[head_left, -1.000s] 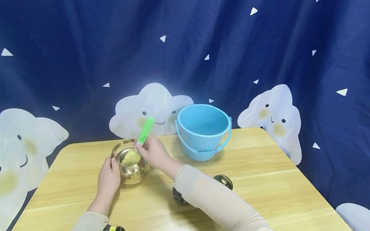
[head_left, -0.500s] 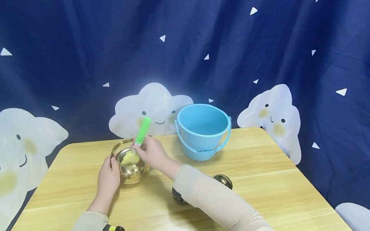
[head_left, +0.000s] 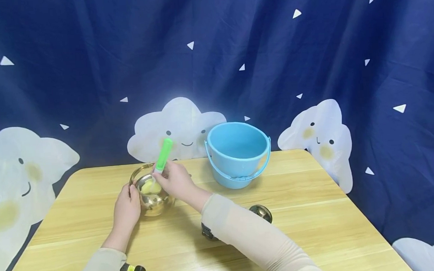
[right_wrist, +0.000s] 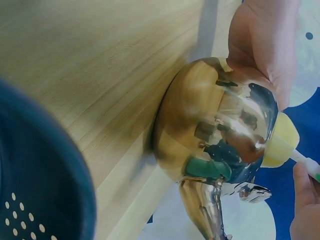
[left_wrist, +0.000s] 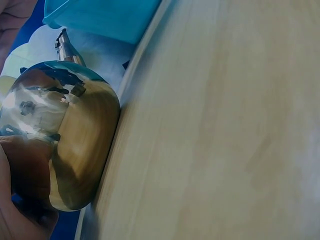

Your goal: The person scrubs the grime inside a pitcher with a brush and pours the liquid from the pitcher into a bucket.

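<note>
On the left part of the table, a shiny gold kettle [head_left: 155, 205] stands uncovered with its arched handle [head_left: 135, 172] raised. My left hand [head_left: 127, 209] grips its left side near the handle's base; in the right wrist view that hand [right_wrist: 265, 47] lies against the kettle's body. My right hand [head_left: 178, 181] pinches a sponge brush [head_left: 164, 154] by the lower end of its green handle. The brush's yellow sponge head [right_wrist: 286, 131] sits in the kettle's mouth, its lower part hidden inside. The spout [right_wrist: 204, 205] points toward the bucket side.
A light blue bucket [head_left: 238, 171] with its handle lowered stands to the right of the kettle. A shiny dark-gold round thing [head_left: 262, 212] lies partly behind my right sleeve. Close in the right wrist view is a dark blue curved surface [right_wrist: 55, 165] with small holes.
My right hand has shifted slightly left, and the brush's green handle has swung left and become more upright. The left hand and the kettle have stayed in place.
</note>
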The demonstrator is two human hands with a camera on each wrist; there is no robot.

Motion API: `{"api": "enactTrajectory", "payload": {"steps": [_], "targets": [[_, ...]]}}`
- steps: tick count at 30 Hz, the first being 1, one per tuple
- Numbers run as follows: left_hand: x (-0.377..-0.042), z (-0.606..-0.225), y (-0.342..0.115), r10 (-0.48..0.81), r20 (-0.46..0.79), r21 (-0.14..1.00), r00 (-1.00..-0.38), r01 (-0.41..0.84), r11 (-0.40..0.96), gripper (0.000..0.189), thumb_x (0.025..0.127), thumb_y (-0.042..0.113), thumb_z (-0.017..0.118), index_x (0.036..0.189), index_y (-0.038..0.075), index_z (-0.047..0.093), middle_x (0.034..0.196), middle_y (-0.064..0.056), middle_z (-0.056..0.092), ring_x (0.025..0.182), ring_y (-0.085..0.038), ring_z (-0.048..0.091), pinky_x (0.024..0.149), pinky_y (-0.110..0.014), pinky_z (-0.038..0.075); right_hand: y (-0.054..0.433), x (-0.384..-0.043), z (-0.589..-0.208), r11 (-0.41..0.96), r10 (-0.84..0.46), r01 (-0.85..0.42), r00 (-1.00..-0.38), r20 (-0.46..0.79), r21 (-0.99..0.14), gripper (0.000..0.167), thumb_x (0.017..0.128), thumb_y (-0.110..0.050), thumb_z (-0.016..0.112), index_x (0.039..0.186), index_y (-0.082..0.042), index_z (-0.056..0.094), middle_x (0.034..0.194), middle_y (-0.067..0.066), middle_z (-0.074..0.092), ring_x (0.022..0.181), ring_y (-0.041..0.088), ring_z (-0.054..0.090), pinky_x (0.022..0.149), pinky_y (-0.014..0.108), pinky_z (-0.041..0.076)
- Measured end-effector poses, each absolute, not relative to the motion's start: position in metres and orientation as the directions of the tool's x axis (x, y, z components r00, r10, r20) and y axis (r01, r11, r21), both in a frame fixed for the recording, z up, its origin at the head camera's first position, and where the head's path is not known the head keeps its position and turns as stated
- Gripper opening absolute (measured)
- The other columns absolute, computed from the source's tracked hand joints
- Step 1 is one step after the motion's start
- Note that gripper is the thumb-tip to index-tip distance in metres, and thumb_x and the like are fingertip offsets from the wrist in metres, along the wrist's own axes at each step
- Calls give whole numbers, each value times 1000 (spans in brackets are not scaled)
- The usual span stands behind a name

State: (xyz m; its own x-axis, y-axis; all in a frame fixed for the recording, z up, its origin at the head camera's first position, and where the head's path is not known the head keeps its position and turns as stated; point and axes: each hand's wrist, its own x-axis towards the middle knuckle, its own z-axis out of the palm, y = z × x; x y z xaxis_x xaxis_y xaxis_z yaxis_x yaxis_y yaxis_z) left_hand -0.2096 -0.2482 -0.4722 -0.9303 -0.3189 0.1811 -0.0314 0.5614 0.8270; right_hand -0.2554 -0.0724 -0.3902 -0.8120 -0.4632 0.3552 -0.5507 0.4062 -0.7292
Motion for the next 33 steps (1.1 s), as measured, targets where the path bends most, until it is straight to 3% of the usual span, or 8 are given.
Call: {"api": "enactTrajectory", "payload": {"steps": [33], "targets": [[-209,-471,-248,-319,153,830,-935,-54,555,60,109,36,19,150,-4,35,149,-32,40,138,-53,35,113,-64,29,-86,-257,-388,390,-495,-600,-776,391,-699,11,97,-18,66,108,-16,64,108,-3,73,103,7,69,89,14,51]]}}
